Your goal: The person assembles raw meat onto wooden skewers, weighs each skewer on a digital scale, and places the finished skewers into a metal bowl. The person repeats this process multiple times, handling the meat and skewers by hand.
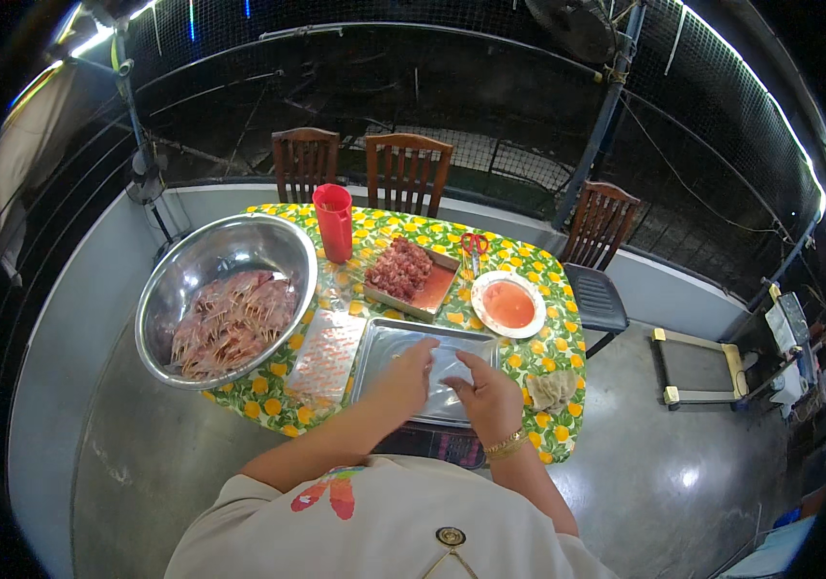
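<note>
Both hands are over a shallow metal tray at the near edge of the table. What looks like a clear plastic bag stretches between them, pinched by my left hand and by the thumb and fingers of my right hand, which has a gold bracelet at the wrist. Left of the tray lies a stack of clear plastic bags with red print. Just behind the tray, a rectangular metal pan holds a heap of raw meat pieces and reddish liquid.
A large steel bowl of skewered raw meat stands at left. Behind are a red pitcher and red-handled scissors. A plate with reddish liquid and a crumpled cloth sit right. Wooden chairs line the far side.
</note>
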Demonstrator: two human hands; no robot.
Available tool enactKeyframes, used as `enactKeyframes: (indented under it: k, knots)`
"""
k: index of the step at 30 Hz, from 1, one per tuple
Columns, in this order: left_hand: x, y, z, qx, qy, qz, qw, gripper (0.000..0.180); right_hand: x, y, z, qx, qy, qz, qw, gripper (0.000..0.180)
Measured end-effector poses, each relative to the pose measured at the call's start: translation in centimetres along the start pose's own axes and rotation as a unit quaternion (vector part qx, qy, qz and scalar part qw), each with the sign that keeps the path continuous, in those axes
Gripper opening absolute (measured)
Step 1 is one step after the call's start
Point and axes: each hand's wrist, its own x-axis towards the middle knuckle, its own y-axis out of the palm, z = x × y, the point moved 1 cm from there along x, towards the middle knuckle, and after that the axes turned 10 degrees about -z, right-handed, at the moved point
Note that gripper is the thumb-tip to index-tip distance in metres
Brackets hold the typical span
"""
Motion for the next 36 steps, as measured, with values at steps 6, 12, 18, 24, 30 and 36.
enactKeyframes:
  k: [6, 12, 18, 24, 30, 36]
  knots:
    - [2.4, -0.8, -0.9, -0.012, 0.134, -0.063, 0.989, 0.026, 0.5, 0.4, 0.3, -0.137, -0.135, -0.125, 0.973, 0.045]
    - [1.2, 0.6, 0.0, 0.036, 0.178, -0.068, 0.981, 0.029, 1.6, 0.9, -3.0, 0.024, -0.060, -0.106, 0.992, 0.031]
    - [2.6, 1.0, 4.3, -0.089, 0.032, -0.028, 0.995, 0.017, -1.1, 4.2, -2.2, 0.554, 0.320, 0.071, 0.765, 0.014]
    - [2.6, 0.6, 5.6, -0.226, -0.164, -0.052, 0.959, 0.015, -2.4, 6.2, -3.9, 0.492, 0.296, 0.189, 0.797, 0.011]
    - [1.8, 2.3, 5.1, -0.248, -0.017, -0.156, 0.956, 0.014, -1.6, 7.0, -5.4, 0.498, 0.323, 0.027, 0.805, 0.007]
    - [0.4, 3.9, 6.6, -0.085, 0.089, -0.095, 0.988, 0.012, -0.4, 5.3, -4.0, 0.673, 0.425, 0.010, 0.605, 0.004]
